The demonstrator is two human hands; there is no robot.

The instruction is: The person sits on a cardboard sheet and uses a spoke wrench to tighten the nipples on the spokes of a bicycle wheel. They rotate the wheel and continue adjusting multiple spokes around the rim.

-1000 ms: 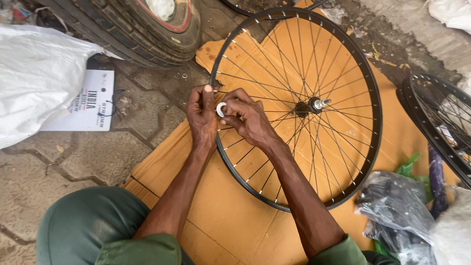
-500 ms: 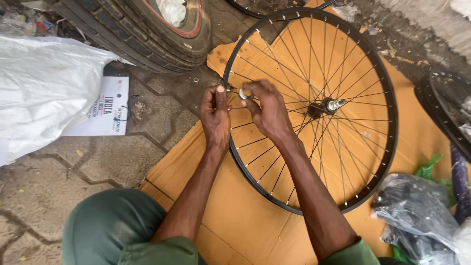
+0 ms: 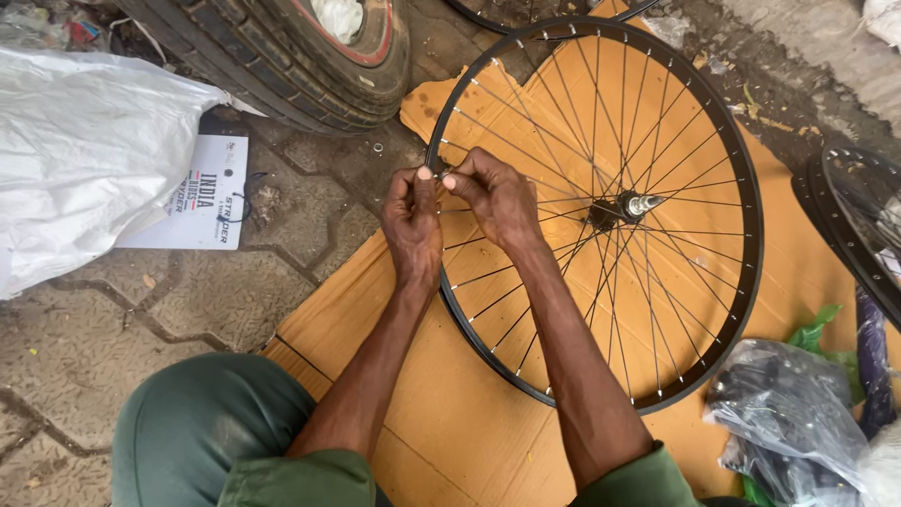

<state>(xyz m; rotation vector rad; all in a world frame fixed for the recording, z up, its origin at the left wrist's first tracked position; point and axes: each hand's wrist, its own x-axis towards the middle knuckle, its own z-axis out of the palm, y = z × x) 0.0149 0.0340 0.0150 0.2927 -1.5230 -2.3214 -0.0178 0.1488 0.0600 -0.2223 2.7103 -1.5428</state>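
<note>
Since the earlier frame the small white ring is gone from view. One wheel rim (image 3: 751, 244) is pinched by the left hand (image 3: 413, 221) and right hand (image 3: 497, 192), fingers closed on its edge.

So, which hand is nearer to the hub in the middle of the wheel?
The right hand. It lies over the spokes inside the rim, a short way left of the hub. The left hand is farther off, at the wheel's left rim.

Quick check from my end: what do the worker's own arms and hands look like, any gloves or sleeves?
No gloves: the left hand and right hand are bare, with no rings, watch or bands visible. Forearms are uncovered; green sleeves end around the elbows, matching the green trousers.
</note>
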